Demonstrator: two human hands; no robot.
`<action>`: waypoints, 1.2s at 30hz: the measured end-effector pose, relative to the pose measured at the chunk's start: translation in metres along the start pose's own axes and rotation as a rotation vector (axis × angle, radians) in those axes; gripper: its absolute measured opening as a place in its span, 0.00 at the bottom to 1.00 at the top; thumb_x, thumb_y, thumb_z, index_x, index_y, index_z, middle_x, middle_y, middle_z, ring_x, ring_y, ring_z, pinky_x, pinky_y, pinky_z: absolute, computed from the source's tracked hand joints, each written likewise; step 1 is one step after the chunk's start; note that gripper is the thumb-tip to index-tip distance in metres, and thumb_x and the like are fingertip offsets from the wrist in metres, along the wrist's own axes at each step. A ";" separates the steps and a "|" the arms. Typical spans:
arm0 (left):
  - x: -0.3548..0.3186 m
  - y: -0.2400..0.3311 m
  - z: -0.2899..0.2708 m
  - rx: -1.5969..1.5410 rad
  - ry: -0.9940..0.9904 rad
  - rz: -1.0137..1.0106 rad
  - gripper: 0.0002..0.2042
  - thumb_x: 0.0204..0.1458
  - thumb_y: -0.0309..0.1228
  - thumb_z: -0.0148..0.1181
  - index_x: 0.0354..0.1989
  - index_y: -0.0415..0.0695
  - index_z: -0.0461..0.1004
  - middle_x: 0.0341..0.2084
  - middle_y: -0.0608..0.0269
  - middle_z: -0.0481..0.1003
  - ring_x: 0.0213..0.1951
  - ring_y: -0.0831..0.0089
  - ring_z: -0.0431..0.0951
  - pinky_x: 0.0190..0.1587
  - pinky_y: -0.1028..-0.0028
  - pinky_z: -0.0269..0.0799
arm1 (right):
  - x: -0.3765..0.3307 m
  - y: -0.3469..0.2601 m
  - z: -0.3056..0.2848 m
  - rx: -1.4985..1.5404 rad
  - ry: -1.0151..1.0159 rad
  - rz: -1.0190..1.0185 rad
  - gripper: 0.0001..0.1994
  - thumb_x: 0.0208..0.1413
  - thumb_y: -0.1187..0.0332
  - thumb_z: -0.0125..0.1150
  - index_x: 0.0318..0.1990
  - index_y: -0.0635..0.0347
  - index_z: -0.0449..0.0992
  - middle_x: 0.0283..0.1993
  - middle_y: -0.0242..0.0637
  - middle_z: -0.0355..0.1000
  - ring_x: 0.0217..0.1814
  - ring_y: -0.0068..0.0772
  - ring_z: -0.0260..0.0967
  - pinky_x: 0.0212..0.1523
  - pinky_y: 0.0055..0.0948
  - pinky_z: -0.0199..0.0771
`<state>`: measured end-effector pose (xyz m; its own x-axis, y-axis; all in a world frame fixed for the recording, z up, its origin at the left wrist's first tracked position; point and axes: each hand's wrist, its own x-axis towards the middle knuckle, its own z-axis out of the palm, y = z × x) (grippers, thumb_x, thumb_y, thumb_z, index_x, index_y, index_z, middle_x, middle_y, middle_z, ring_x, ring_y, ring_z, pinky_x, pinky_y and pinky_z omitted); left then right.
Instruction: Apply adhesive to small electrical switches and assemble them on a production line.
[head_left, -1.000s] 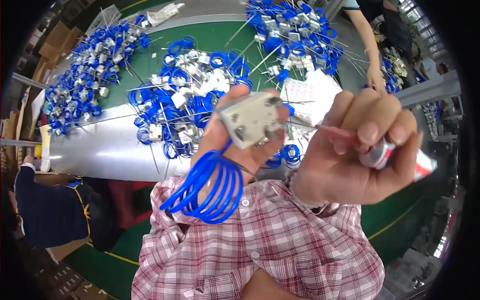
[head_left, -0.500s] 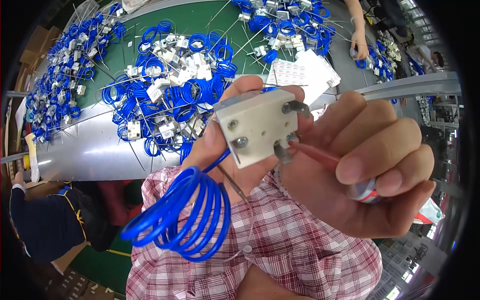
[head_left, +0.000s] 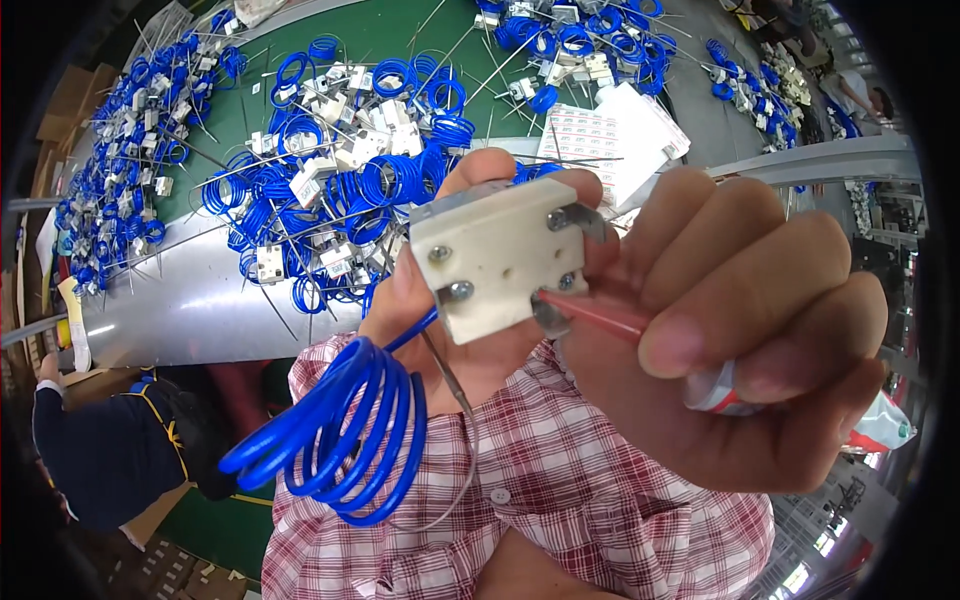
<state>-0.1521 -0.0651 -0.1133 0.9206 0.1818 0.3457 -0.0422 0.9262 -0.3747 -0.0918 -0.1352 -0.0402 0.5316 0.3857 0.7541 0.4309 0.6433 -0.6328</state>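
Observation:
My left hand (head_left: 393,312) grips a capillary thermostat (head_left: 490,290), its off-white block face turned toward me with screws, small holes and metal terminals. From it hangs a coil of blue tubing (head_left: 350,375); a thin metal probe (head_left: 447,372) runs down beside the coil. My right hand (head_left: 755,320) is closed around a small squeeze bottle (head_left: 712,390), mostly hidden by the fingers. Its red pointed nozzle (head_left: 605,312) reaches the lower right of the block, beside a screw and a bent terminal. Whether the tip touches cannot be made out.
Piles of similar blue-coiled thermostats (head_left: 385,130) cover the green and metal worktable (head_left: 180,310). Printed label sheets (head_left: 580,135) lie beyond my hands. A metal rail (head_left: 830,160) runs at the right. Another person (head_left: 110,450) is at the lower left.
The thermostat, its coil and my left hand have shifted slightly left. The nozzle tip has moved left along with the block. The other person's hand at the upper right has left the view.

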 end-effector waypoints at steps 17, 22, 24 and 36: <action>-0.001 0.005 0.003 0.148 0.036 -0.051 0.26 0.48 0.41 0.53 0.55 0.47 0.55 0.53 0.43 0.54 0.52 0.53 0.60 0.53 0.59 0.60 | -0.013 0.002 -0.004 -0.136 0.083 -0.074 0.16 0.58 0.59 0.30 0.25 0.58 0.60 0.23 0.39 0.64 0.16 0.23 0.50 0.19 0.24 0.52; -0.003 0.006 0.000 0.136 0.063 -0.089 0.23 0.51 0.40 0.50 0.54 0.49 0.56 0.54 0.47 0.53 0.53 0.56 0.60 0.55 0.62 0.58 | -0.017 0.006 0.006 -0.210 0.230 -0.116 0.11 0.55 0.62 0.43 0.26 0.60 0.62 0.23 0.39 0.66 0.16 0.25 0.56 0.18 0.23 0.60; -0.003 0.005 0.000 0.135 0.061 -0.091 0.23 0.51 0.40 0.50 0.54 0.49 0.56 0.54 0.48 0.54 0.53 0.56 0.60 0.55 0.63 0.58 | -0.016 0.005 0.008 -0.254 0.297 -0.122 0.10 0.53 0.64 0.52 0.27 0.61 0.63 0.22 0.38 0.67 0.16 0.27 0.60 0.17 0.23 0.65; 0.001 0.004 0.004 0.096 0.213 -0.068 0.23 0.50 0.42 0.50 0.53 0.43 0.58 0.51 0.42 0.57 0.51 0.56 0.62 0.51 0.61 0.62 | -0.016 0.010 -0.004 -0.357 0.109 -0.188 0.15 0.58 0.59 0.34 0.26 0.59 0.59 0.23 0.40 0.65 0.16 0.25 0.54 0.18 0.24 0.58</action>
<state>-0.1526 -0.0601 -0.1108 0.9832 0.0539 0.1746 -0.0049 0.9629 -0.2696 -0.0927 -0.1374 -0.0595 0.4851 0.1990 0.8515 0.7436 0.4187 -0.5214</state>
